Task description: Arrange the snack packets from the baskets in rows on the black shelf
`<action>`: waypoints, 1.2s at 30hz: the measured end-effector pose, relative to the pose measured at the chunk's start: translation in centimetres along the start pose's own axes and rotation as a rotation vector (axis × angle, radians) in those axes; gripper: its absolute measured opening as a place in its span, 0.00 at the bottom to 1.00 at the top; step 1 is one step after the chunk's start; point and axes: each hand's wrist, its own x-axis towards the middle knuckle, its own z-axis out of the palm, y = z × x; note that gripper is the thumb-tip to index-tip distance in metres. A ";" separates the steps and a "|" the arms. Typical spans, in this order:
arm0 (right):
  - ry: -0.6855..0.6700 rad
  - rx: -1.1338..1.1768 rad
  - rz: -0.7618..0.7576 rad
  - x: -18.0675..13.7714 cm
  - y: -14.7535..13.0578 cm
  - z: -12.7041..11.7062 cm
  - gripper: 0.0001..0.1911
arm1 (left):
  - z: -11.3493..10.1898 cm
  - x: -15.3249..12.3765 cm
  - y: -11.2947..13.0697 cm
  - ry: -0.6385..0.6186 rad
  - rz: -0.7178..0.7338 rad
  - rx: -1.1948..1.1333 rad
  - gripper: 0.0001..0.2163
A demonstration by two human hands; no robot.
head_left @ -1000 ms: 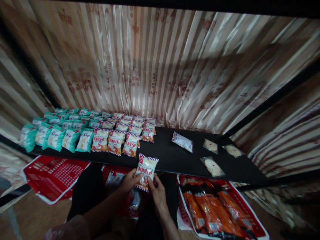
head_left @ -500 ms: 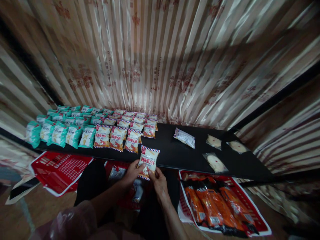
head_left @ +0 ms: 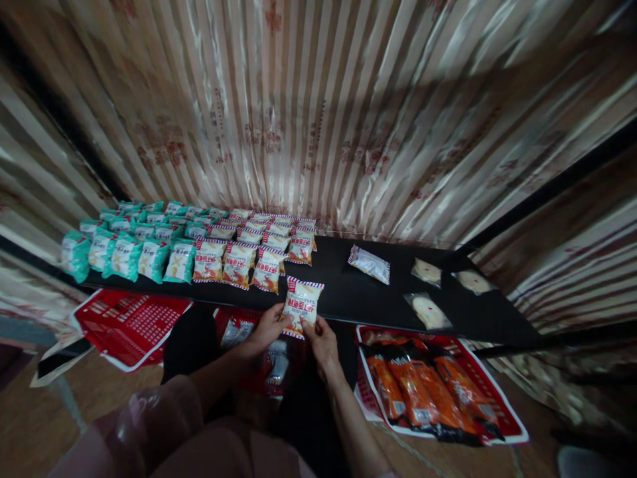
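Observation:
My left hand (head_left: 269, 326) and my right hand (head_left: 322, 338) together hold one white-and-red snack packet (head_left: 302, 300) by its bottom edge, at the front edge of the black shelf (head_left: 343, 295). The packet stands just right of the front row of the same red-and-white packets (head_left: 237, 261). Left of those lie rows of green packets (head_left: 124, 253).
On the shelf's right part lie a silvery packet (head_left: 369, 263) and three clear-wrapped round cakes (head_left: 428, 311). Below, a red basket (head_left: 472, 405) holds orange-and-black packs (head_left: 417, 396); another red basket (head_left: 128, 320) sits at the left. Striped curtain (head_left: 318, 113) backs the shelf.
Both hands have carried the packet up and forward, from below the shelf edge onto its front edge. The view has shifted slightly.

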 end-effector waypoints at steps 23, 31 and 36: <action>0.017 -0.198 -0.047 2.7 -1.5 0.1 0.27 | 0.9 2.3 1.2 0.132 0.104 0.582 0.12; 0.036 -0.221 -0.094 4.7 -2.2 -0.3 0.26 | 2.7 2.4 3.3 0.225 0.181 0.902 0.16; 0.057 -0.281 -0.141 6.4 -2.4 -0.5 0.25 | 3.3 3.0 2.7 0.292 0.321 1.001 0.21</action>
